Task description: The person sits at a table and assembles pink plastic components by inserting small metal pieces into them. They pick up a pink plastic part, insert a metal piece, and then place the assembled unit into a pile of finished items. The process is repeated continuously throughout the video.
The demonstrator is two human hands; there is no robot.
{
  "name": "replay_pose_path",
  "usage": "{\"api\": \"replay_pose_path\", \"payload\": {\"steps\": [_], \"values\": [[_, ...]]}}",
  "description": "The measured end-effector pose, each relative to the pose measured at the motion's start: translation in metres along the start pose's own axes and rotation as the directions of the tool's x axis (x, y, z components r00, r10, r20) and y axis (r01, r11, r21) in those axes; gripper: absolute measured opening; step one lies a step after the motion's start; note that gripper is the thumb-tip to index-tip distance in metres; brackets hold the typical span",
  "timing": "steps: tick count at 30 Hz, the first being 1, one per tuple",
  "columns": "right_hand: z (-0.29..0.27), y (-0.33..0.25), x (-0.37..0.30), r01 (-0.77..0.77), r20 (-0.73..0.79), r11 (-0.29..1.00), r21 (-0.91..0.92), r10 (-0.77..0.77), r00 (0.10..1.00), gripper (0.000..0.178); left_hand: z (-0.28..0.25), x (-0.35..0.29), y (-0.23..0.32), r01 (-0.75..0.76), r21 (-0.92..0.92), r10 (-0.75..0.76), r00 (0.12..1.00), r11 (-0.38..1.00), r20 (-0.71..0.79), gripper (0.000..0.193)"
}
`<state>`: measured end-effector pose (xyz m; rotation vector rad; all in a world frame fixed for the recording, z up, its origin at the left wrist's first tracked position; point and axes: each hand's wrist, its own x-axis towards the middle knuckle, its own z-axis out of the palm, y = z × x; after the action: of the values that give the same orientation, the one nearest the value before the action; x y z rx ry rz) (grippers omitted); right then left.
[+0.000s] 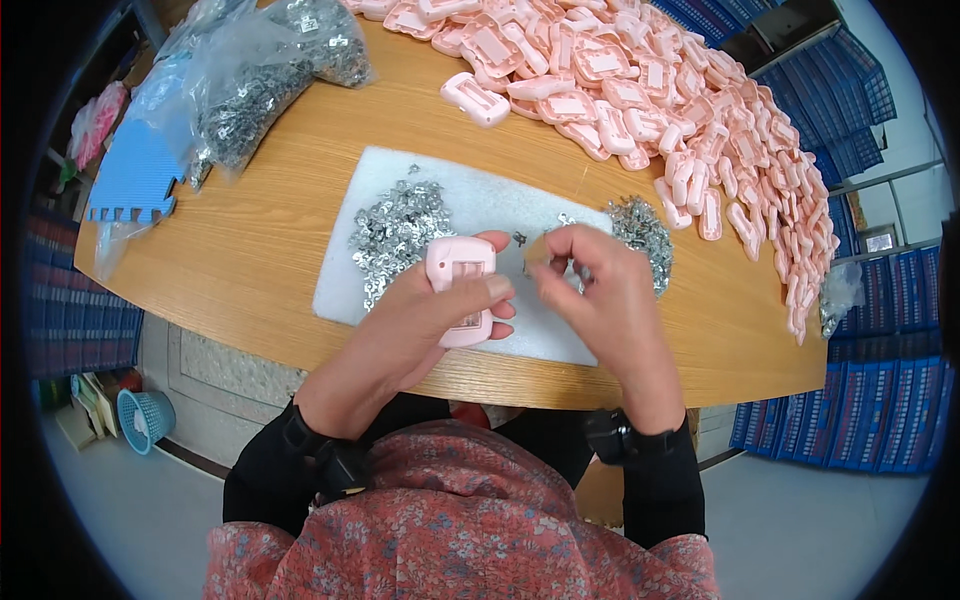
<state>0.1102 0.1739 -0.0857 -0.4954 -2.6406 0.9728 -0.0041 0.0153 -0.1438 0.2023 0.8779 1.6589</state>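
Note:
My left hand (400, 318) holds a pale pink plastic casing (459, 251) with a rectangular recess facing up, the thumb lying across it. To the right of the casing, my right hand (618, 300) is closed in a pinch, thumb and index finger together. A tan covering (538, 254) shows at its fingertips; whatever they pinch is too small to make out. Both hands are above a white foam sheet (480, 200). A heap of small silvery metal clips (400, 232) lies on its left part, and a darker heap of small metal pieces (643, 236) lies at its right edge.
A large pile of pink casings (600, 75) spreads along the far and right side of the wooden table (270, 235). Plastic bags of metal parts (255, 105) and a blue foam mat (135, 175) sit at the far left. Blue crates (850, 415) stand beyond the table.

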Motion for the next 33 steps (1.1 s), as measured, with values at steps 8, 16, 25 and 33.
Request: {"api": "replay_pose_path", "payload": {"steps": [8, 16, 25, 33], "values": [[-0.001, -0.002, -0.036, 0.062, -0.126, 0.998, 0.033, -0.058, 0.990, 0.015, 0.021, 0.007, -0.016, -0.026, 0.030, 0.025, 0.999, 0.999, 0.045, 0.056], [0.005, 0.025, -0.053, -0.078, -0.135, 0.932, 0.355, 0.134, 0.982, 0.015, 0.024, 0.010, -0.024, -0.140, 0.201, 0.146, 0.989, 0.970, -0.014, 0.051], [0.009, 0.031, -0.054, -0.221, 0.050, 0.680, 0.700, 0.262, 0.964, 0.014, 0.030, 0.010, -0.025, -0.086, 0.259, 0.077, 0.996, 0.962, 0.047, 0.050], [0.016, 0.024, -0.047, -0.070, -0.121, 0.829, 0.556, 0.164, 0.979, 0.019, 0.025, 0.009, -0.020, 0.169, -0.185, -0.151, 0.983, 0.968, 0.105, 0.052]]}}
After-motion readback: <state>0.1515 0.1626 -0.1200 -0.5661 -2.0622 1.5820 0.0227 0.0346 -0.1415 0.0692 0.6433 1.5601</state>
